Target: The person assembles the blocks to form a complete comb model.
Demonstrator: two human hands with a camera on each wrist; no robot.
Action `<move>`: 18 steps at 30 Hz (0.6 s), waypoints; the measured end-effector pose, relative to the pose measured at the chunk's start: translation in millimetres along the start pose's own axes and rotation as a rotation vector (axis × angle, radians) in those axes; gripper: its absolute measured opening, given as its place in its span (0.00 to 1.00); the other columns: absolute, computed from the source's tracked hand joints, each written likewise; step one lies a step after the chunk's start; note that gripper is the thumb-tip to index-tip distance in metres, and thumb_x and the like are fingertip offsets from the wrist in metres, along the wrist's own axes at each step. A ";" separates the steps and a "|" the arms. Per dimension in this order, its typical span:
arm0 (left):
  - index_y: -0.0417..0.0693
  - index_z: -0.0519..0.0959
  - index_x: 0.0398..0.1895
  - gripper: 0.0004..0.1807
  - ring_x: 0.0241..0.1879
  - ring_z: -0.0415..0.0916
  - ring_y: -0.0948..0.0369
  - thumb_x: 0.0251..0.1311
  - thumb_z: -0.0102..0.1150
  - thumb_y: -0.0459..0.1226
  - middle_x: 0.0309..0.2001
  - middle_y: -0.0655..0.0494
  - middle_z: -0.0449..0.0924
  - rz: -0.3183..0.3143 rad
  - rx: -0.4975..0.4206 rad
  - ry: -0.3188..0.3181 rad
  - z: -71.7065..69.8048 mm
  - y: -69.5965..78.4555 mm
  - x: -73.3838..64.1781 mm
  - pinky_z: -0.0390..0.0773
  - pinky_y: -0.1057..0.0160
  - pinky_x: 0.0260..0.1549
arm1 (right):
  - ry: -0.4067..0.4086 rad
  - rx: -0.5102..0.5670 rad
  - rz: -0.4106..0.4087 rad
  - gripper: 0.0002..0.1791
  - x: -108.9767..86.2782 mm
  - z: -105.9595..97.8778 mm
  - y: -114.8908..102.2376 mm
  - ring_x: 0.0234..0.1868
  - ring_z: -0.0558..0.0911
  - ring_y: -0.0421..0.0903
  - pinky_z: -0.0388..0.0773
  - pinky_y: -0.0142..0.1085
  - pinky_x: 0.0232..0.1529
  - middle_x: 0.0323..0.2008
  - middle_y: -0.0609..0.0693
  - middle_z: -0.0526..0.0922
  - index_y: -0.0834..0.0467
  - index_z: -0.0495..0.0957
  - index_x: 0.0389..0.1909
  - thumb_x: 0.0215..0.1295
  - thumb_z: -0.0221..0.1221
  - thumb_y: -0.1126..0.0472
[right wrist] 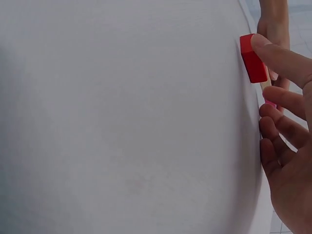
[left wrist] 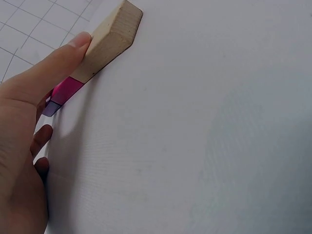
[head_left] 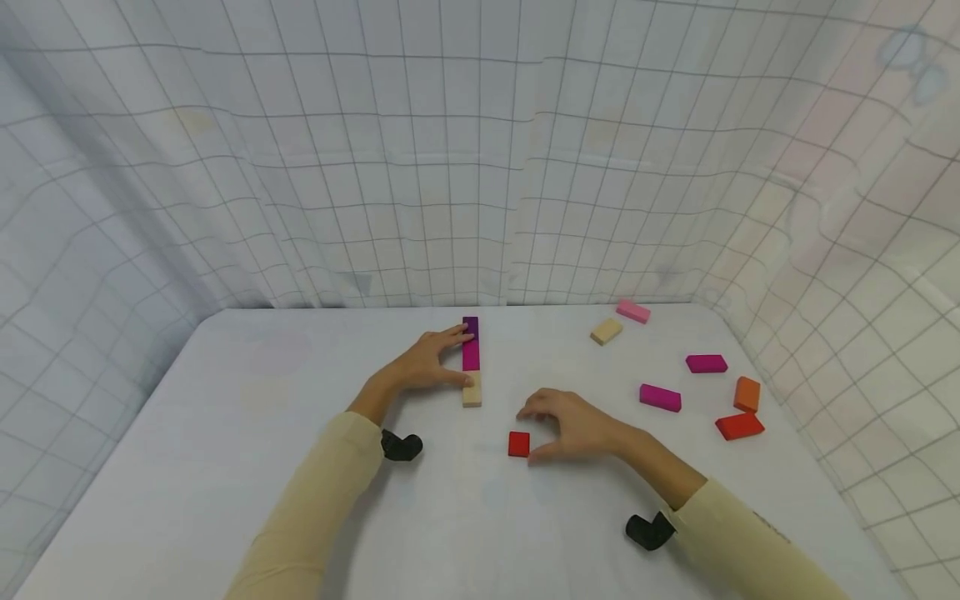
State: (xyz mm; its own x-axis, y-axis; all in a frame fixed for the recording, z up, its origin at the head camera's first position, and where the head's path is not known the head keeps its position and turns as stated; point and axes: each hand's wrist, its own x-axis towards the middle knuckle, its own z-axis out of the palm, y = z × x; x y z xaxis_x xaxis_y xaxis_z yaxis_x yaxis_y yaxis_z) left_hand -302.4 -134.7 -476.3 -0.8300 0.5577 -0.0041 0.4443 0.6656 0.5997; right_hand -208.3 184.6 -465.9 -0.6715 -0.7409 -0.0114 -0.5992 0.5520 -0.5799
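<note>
Three wooden blocks lie end to end in a straight row: a dark purple block [head_left: 470,323], a magenta block [head_left: 471,358] and a plain wood block [head_left: 472,395]. My left hand [head_left: 422,362] spans this row from the left, its thumb on the plain wood block [left wrist: 109,41] and its fingertips at the purple one. To the right of the row's near end, a red block [head_left: 518,444] lies on the table. Beside it is my right hand [head_left: 572,423], thumb touching the red block [right wrist: 253,61]; the other fingers are loosely bent, and the index fingertip looks apart from it.
Toward the right of the white table [head_left: 187,433] lie loose blocks: pink [head_left: 633,312], plain wood [head_left: 607,331], two magenta, one [head_left: 661,397] nearer, orange [head_left: 747,394] and red [head_left: 739,426]. A checked curtain [head_left: 450,183] surrounds the back and sides.
</note>
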 end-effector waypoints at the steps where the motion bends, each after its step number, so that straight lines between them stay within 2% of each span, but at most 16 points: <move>1: 0.49 0.64 0.80 0.49 0.77 0.50 0.42 0.58 0.72 0.56 0.82 0.50 0.52 0.000 -0.004 0.000 0.4 -0.5 0.6 0.52 0.39 0.73 | -0.002 0.003 0.003 0.30 -0.8 0.6 -0.4 0.55 0.75 0.41 0.78 0.44 0.59 0.55 0.41 0.79 0.51 0.82 0.59 0.59 0.73 0.42; 9: 0.50 0.65 0.79 0.50 0.77 0.50 0.43 0.56 0.74 0.56 0.82 0.52 0.52 -0.012 -0.027 0.005 2.0 -1.7 1.4 0.51 0.39 0.74 | -0.010 0.037 0.032 0.25 -1.3 8.6 -2.2 0.55 0.74 0.41 0.77 0.43 0.59 0.52 0.38 0.76 0.47 0.82 0.54 0.59 0.75 0.43; 18: 0.52 0.65 0.79 0.49 0.78 0.48 0.44 0.56 0.74 0.55 0.82 0.54 0.51 -0.052 -0.048 0.000 0.7 1.9 0.5 0.50 0.38 0.74 | 0.035 0.015 -0.010 0.18 3.7 12.7 -5.6 0.48 0.76 0.38 0.80 0.36 0.52 0.47 0.37 0.78 0.49 0.83 0.50 0.63 0.73 0.50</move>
State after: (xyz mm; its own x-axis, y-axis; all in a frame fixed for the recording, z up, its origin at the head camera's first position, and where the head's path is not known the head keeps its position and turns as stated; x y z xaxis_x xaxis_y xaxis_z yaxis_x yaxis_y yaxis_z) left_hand -301.7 -132.8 -475.7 -0.8516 0.5228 -0.0365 0.3836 0.6692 0.6364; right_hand -201.9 173.9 -473.1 -0.6804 -0.7325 0.0228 -0.5996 0.5385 -0.5921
